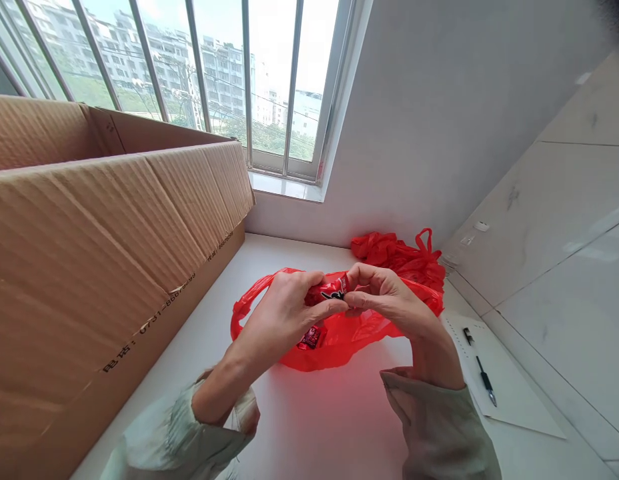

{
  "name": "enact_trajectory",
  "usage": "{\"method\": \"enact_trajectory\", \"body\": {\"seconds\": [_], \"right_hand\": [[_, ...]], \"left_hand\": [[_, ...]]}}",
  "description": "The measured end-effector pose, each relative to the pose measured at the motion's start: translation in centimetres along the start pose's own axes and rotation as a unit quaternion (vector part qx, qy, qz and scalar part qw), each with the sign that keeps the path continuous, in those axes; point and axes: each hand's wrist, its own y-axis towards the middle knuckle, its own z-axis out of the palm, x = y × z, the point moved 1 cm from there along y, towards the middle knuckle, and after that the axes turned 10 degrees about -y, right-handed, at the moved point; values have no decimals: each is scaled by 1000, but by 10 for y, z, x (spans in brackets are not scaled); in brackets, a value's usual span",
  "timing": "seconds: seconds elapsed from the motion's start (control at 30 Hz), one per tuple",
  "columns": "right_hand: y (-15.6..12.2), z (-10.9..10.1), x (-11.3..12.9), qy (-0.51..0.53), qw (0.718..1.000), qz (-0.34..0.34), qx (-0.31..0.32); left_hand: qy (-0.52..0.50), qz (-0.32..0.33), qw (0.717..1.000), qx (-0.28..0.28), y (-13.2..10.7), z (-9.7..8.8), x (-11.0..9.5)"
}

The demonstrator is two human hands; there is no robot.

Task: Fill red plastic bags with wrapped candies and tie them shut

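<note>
Over a red bag (329,357), left hand (289,305), right hand (389,298), angled inward, both pinching one packet (332,289)

The left hand (284,307) and the right hand (389,300) kept a red packet (332,289) in their grip above an open red plastic bag (314,360) on the white table (299,420). A smaller wrapped piece (311,338) lay inside. A cardboard box (99,267) stood left, crumpled red plastic (389,253) lay behind, and a pen (485,381) rested on paper (519,400) at right.
</note>
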Motion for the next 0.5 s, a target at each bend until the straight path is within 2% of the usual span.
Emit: {"method": "enact_trajectory", "body": {"seconds": [0.13, 0.33, 0.43, 0.5], "right_hand": [[0, 0, 0, 5, 1000, 0, -21], [-2, -3, 0, -70, 997, 15, -30], [-2, -8, -5, -179, 983, 36, -28], [0, -8, -10, -284, 957, 55, -38]], "left_hand": [[46, -7, 999, -12, 2, 4, -1], [140, 2, 990, 10, -8, 7, -5], [200, 38, 978, -36, -23, -6, -18], [216, 90, 968, -93, -33, -18, -31]]}}
